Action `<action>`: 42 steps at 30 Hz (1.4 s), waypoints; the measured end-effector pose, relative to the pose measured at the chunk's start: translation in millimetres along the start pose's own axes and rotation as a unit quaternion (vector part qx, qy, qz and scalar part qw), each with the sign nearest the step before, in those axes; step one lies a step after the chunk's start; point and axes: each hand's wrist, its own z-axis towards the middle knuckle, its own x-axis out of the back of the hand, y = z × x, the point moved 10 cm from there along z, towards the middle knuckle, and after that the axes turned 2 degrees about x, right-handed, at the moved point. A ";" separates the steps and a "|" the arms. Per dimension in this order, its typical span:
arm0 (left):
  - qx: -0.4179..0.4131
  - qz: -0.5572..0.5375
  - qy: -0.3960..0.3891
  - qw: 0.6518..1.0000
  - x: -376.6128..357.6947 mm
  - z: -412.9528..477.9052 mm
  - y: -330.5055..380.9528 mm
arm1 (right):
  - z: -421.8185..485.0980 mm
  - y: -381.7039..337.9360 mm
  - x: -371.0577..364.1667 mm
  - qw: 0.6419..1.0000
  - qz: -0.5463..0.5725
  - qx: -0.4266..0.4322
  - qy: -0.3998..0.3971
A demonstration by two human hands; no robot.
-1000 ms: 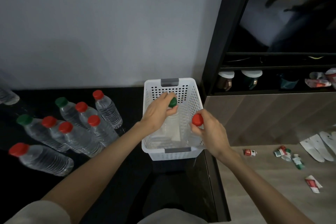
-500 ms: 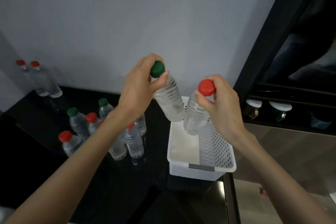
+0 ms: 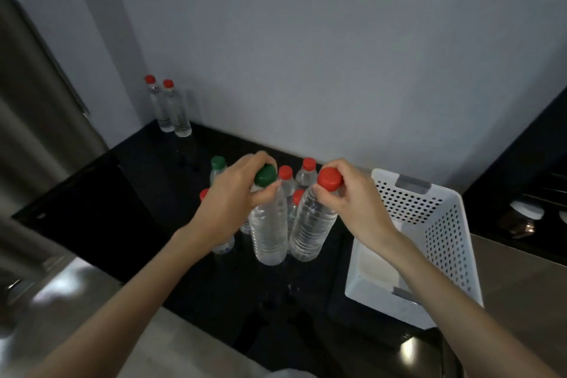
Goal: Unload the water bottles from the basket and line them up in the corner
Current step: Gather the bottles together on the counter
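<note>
My left hand (image 3: 233,202) grips a clear water bottle with a green cap (image 3: 268,224) by its neck. My right hand (image 3: 352,202) grips a red-capped bottle (image 3: 311,224) the same way. Both bottles hang upright, side by side, low over the black counter (image 3: 122,209), left of the white perforated basket (image 3: 445,233). I see no bottle in the basket's visible part. Several more bottles (image 3: 287,181) stand in a cluster right behind the held pair. Two red-capped bottles (image 3: 171,107) stand in the far corner against the wall.
A steel panel (image 3: 36,107) rises at the left beyond the counter's edge. A dark shelf unit (image 3: 527,212) with cups stands at the right behind the basket. Bare black counter lies between the cluster and the corner pair.
Both hands lifted the two bottles out of the basket and carried them left and down, to just in front of the cluster. The view swung left toward the corner.
</note>
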 end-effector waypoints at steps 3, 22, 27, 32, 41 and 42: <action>0.031 0.007 -0.035 0.999 -15.5 -18.4 -37.8 | -5.0 18.2 -37.4 0.998 0.027 -0.044 -0.041; 0.111 0.057 -0.149 0.981 -64.7 -63.1 -134.7 | -36.8 69.0 -132.5 0.978 -0.056 -0.143 -0.142; 0.117 0.069 -0.137 0.981 -61.9 -70.5 -136.8 | -40.3 64.5 -129.0 0.974 -0.147 -0.130 -0.116; 0.087 0.101 -0.112 0.985 -46.8 -73.0 -126.0 | -44.7 47.9 -121.2 0.956 -0.266 -0.086 -0.087; 0.046 0.146 0.049 0.987 43.9 -68.3 -85.3 | -23.4 -40.6 -93.7 0.983 -0.180 0.036 -0.029; 0.054 0.149 0.063 0.985 55.4 -69.8 -83.9 | -20.3 -48.7 -93.6 0.983 -0.172 0.049 -0.032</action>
